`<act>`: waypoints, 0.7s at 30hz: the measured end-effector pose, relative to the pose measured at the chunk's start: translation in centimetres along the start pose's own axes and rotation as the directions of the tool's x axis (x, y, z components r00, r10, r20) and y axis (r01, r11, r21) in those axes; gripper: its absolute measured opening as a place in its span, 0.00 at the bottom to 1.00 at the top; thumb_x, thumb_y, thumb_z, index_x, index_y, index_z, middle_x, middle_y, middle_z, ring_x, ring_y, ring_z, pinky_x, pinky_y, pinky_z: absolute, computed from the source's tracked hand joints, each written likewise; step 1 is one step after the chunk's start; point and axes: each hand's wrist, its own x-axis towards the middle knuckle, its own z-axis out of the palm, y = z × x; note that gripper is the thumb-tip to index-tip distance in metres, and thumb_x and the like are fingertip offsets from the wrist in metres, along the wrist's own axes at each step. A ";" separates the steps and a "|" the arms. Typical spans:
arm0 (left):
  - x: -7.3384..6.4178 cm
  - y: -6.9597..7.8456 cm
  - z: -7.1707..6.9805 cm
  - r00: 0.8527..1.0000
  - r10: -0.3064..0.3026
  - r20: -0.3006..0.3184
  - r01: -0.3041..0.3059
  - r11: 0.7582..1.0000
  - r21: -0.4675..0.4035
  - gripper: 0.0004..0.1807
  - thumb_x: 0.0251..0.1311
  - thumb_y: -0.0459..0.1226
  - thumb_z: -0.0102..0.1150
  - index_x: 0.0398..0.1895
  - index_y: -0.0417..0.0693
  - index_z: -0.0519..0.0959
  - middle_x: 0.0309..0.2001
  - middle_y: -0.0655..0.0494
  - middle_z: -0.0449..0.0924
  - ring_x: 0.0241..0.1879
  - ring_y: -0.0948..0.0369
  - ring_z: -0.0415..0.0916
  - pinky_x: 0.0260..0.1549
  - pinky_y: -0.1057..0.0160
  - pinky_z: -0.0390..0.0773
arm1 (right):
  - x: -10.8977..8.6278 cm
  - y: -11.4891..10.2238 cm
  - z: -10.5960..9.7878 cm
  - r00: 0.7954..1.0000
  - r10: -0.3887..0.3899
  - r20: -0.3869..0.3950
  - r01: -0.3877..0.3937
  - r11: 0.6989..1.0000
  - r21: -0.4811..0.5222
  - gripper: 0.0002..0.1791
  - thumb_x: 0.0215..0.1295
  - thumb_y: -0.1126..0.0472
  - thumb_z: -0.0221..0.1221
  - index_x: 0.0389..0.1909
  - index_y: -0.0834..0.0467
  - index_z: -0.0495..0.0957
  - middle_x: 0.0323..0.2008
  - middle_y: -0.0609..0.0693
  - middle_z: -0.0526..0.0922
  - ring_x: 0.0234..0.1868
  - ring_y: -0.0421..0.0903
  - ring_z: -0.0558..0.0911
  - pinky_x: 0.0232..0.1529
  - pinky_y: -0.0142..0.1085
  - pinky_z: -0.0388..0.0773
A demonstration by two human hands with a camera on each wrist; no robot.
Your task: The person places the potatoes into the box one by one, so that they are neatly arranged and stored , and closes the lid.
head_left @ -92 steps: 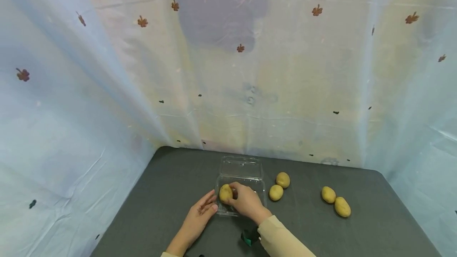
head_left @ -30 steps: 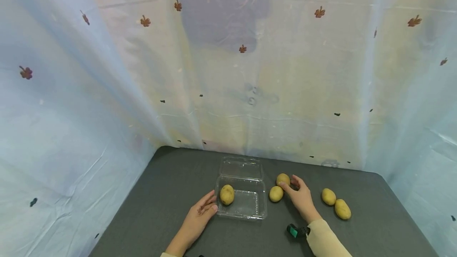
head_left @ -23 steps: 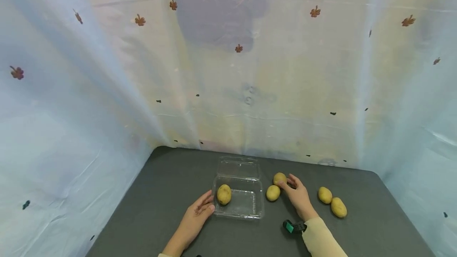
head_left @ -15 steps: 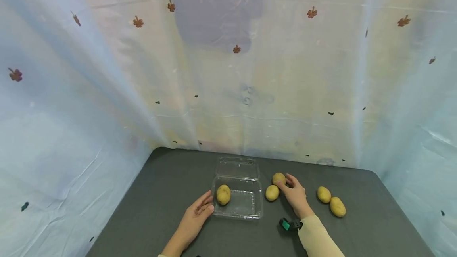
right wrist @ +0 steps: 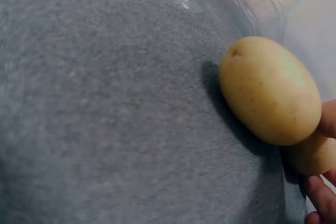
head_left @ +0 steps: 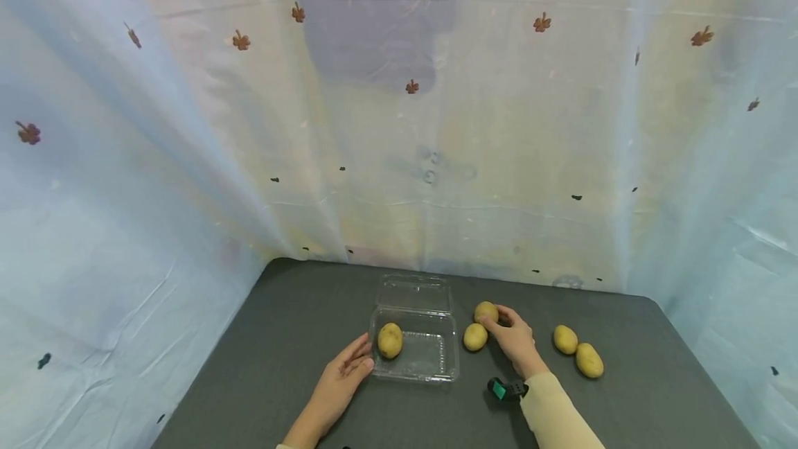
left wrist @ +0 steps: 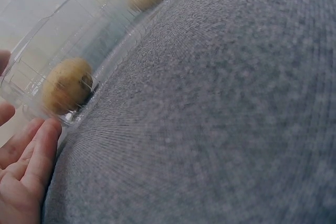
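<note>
Potatoes (head_left: 485, 311), five (one in one box (head_left: 426, 355)), right hand (head_left: 514, 342) pinching one, left hand (head_left: 339, 381) spread.

- Your potatoes (right wrist: 270, 92): yellow, one dark-speckled
- Your box (head_left: 430, 368): clear
- Your sleeve (head_left: 557, 411): plain cream
- Your wristband (head_left: 517, 391): black and green
- Your table (head_left: 280, 345): dark grey
- Your curtain (head_left: 530, 109): pale blue-yellow, brown leaf print

Five yellow-brown, oval, smooth-skinned potatoes (head_left: 389, 340): one inside, four outside one clear, rectangular plastic container (head_left: 426, 360) with one hinged lid (head_left: 414, 294); two bare hands, one left hand (head_left: 337, 388) and one right hand (head_left: 514, 341); two pale cream sleeves (head_left: 557, 414); one black wrist strap (head_left: 515, 389) with one green patch (head_left: 498, 391); one dark grey, flat table (head_left: 305, 317)
</note>
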 end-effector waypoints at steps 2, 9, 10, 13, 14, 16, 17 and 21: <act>0.0 -0.1 0.0 1.000 0.004 0.003 -0.004 1.000 -0.007 0.31 0.69 0.44 0.55 0.73 0.53 0.60 0.67 0.44 0.65 0.64 0.51 0.66 0.59 0.65 0.70 | 0.0 -0.1 0.0 1.000 0.003 0.000 -0.003 1.000 0.001 0.40 0.61 0.39 0.62 0.68 0.53 0.63 0.65 0.58 0.66 0.69 0.62 0.53 0.62 0.60 0.59; 0.0 -0.1 -0.1 1.000 0.001 0.000 -0.001 1.000 -0.010 0.32 0.69 0.45 0.55 0.73 0.53 0.60 0.67 0.45 0.65 0.64 0.52 0.66 0.59 0.65 0.69 | 0.2 -0.2 0.3 0.999 0.017 -0.051 -0.016 1.000 0.016 0.40 0.59 0.39 0.64 0.66 0.56 0.65 0.61 0.60 0.69 0.63 0.59 0.64 0.59 0.57 0.62; 0.0 -0.1 -0.1 1.000 0.002 -0.002 -0.002 1.000 -0.007 0.32 0.69 0.45 0.55 0.73 0.53 0.60 0.67 0.45 0.65 0.64 0.52 0.67 0.59 0.65 0.69 | 0.3 -0.2 0.3 0.998 0.020 -0.060 -0.019 1.000 0.021 0.41 0.58 0.38 0.64 0.66 0.56 0.64 0.61 0.60 0.69 0.62 0.59 0.64 0.60 0.58 0.61; 0.0 -0.1 -0.1 1.000 0.006 -0.007 -0.006 1.000 0.000 0.31 0.69 0.45 0.55 0.73 0.54 0.60 0.67 0.45 0.65 0.64 0.52 0.67 0.59 0.65 0.69 | 0.2 -0.3 0.4 0.997 0.024 -0.076 -0.019 0.998 0.064 0.44 0.57 0.38 0.65 0.68 0.57 0.62 0.61 0.62 0.68 0.62 0.60 0.64 0.60 0.57 0.60; 0.0 -0.1 -0.1 1.000 0.008 -0.007 -0.008 1.000 0.000 0.31 0.69 0.45 0.55 0.73 0.53 0.60 0.67 0.45 0.65 0.64 0.52 0.67 0.59 0.65 0.69 | 0.2 -0.4 0.4 0.997 0.023 -0.078 -0.017 0.997 0.080 0.45 0.57 0.38 0.65 0.69 0.57 0.61 0.62 0.62 0.67 0.62 0.59 0.64 0.61 0.56 0.61; 0.0 -0.2 -0.2 1.000 0.012 -0.005 -0.012 1.000 0.004 0.31 0.69 0.45 0.55 0.73 0.53 0.60 0.67 0.45 0.65 0.64 0.52 0.67 0.59 0.65 0.70 | 0.0 -0.4 0.3 0.996 0.025 -0.081 -0.016 0.995 0.101 0.46 0.58 0.39 0.64 0.70 0.57 0.58 0.63 0.61 0.66 0.63 0.59 0.65 0.60 0.55 0.66; 0.0 -0.2 -0.2 1.000 0.013 -0.003 -0.013 1.000 0.002 0.31 0.69 0.45 0.55 0.73 0.53 0.60 0.67 0.45 0.65 0.64 0.52 0.66 0.59 0.66 0.70 | -0.2 -0.4 0.3 0.996 0.024 -0.084 -0.015 0.994 0.109 0.46 0.59 0.39 0.64 0.71 0.56 0.57 0.63 0.61 0.65 0.63 0.58 0.66 0.59 0.54 0.67; 0.0 -0.3 -0.2 1.000 0.018 0.005 -0.018 1.000 -0.002 0.31 0.70 0.45 0.54 0.73 0.53 0.60 0.67 0.45 0.65 0.64 0.51 0.66 0.58 0.67 0.70 | -0.8 -0.5 0.2 0.994 0.022 -0.110 -0.010 0.994 0.110 0.45 0.60 0.39 0.63 0.72 0.55 0.57 0.63 0.59 0.65 0.61 0.55 0.66 0.57 0.51 0.69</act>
